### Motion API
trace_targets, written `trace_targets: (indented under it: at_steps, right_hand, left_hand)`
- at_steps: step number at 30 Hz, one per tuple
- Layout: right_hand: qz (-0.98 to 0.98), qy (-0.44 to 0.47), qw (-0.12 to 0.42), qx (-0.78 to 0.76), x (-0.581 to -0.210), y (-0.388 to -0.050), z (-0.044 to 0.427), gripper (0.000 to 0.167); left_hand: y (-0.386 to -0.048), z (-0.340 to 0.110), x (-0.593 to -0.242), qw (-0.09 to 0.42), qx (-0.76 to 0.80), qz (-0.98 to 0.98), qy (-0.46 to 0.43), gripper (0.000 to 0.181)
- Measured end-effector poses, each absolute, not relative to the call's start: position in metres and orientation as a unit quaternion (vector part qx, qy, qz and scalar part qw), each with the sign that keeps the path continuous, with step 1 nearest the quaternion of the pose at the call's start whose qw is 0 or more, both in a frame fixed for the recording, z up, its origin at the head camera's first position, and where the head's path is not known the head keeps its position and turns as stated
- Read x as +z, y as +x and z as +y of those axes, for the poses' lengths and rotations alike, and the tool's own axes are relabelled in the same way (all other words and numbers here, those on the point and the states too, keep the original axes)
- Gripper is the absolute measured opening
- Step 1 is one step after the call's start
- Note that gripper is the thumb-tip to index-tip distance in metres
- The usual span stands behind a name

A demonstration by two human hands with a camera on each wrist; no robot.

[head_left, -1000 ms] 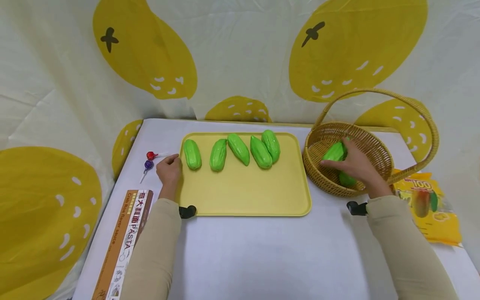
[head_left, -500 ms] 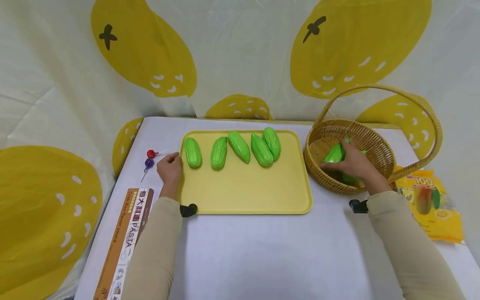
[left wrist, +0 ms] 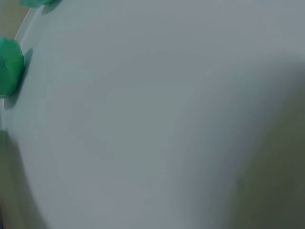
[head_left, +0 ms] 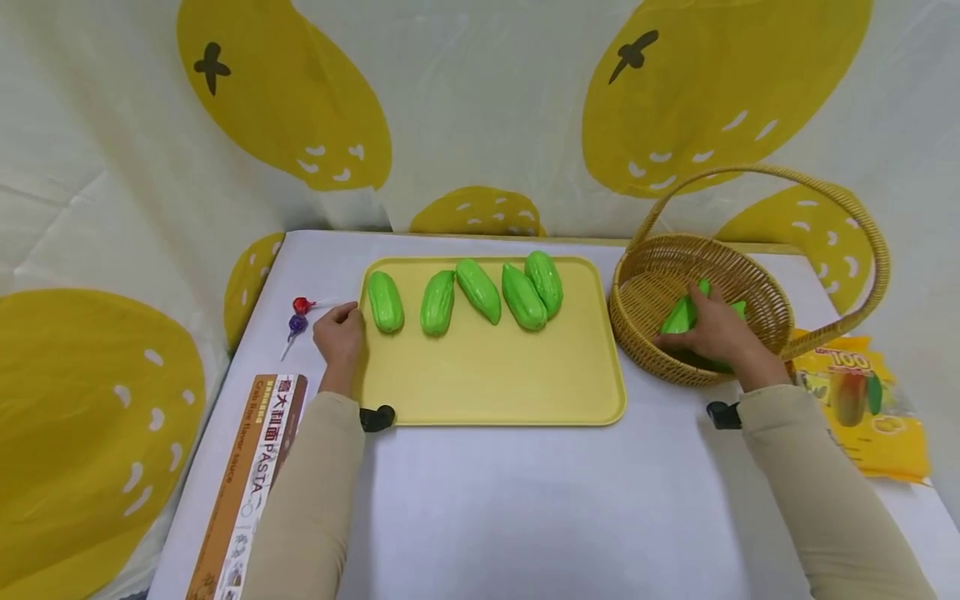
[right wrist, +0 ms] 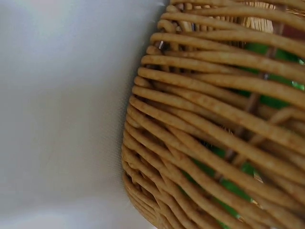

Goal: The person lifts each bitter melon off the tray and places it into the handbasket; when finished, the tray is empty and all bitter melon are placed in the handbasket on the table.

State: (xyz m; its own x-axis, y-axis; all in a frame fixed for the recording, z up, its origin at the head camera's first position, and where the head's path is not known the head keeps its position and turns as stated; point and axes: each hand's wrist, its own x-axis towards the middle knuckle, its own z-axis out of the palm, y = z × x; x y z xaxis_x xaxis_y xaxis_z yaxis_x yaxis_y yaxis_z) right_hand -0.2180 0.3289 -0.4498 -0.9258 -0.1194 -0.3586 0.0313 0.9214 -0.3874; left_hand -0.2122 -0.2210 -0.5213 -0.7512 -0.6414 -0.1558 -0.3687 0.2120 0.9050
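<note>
My right hand (head_left: 716, 332) reaches into the wicker basket (head_left: 652, 357) and grips a green ridged vegetable (head_left: 679, 318) between thumb and fingers. More green shows beside and under that hand, partly covered by it. Through the weave of the basket (right wrist: 205, 100) in the right wrist view, green pieces (right wrist: 267, 90) are visible. On the yellow tray (head_left: 487, 383) several green vegetables (head_left: 437, 304) lie along the far half, two of them touching at the right. My left hand (head_left: 339, 337) rests at the tray's left edge with its fingers curled and holds nothing I can see.
Two lollipops, one red (head_left: 302, 306) and one purple (head_left: 297, 324), lie left of the tray. A long pasta box (head_left: 247, 483) lies at the near left, partly under the left sleeve. The basket's tall handle (head_left: 862, 217) leans right, above a yellow bag (head_left: 862, 408).
My right hand has shifted slightly right inside the basket, and the green vegetable at its fingers has moved with it. The left hand stays at the tray's edge.
</note>
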Motion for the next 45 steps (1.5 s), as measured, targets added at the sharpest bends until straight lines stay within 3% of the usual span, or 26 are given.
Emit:
trace_targets:
  at_steps: [26, 35, 45]
  right_hand:
    - [0.961, -0.030, 0.200, -0.188, -0.447, -0.211, 0.330, 0.124]
    - [0.965, -0.032, 0.194, -0.175, -0.425, -0.208, 0.324, 0.124]
    - [0.977, -0.040, 0.118, -0.174, -0.400, -0.197, 0.309, 0.110]
  left_hand:
    - [-0.208, -0.218, -0.524, 0.116, -0.541, -0.762, 0.337, 0.031]
    - [-0.208, -0.220, -0.521, 0.122, -0.539, -0.763, 0.335, 0.031]
    - [-0.211, -0.221, -0.521, 0.121, -0.538, -0.763, 0.336, 0.031]
